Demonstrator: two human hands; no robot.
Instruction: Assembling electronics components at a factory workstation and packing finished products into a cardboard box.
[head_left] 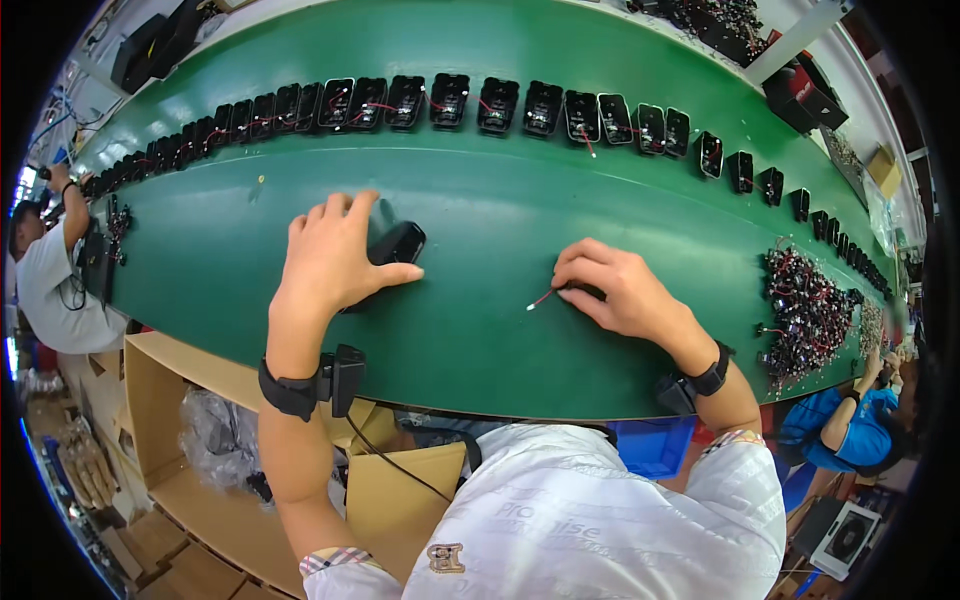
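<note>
My left hand (335, 250) is spread over the green bench, its thumb held apart from the fingers. A small black device housing (404, 243) lies between that thumb and the fingers, partly covered by the hand; whether they touch is hard to see. To the right, my right hand (620, 290) is closed in a pinch on a thin red-and-black wire lead (542, 299). The lead's small white plug points toward the middle of the bench. Whatever sits at the lead's other end is hidden by the fingers.
A long curved row of black housings (450, 101), some with red wires, lines the back of the green bench (480, 365). A heap of wired parts (808, 315) lies at right. Cardboard boxes (185, 360) and a blue bin (655, 447) stand below. Co-workers sit at both ends.
</note>
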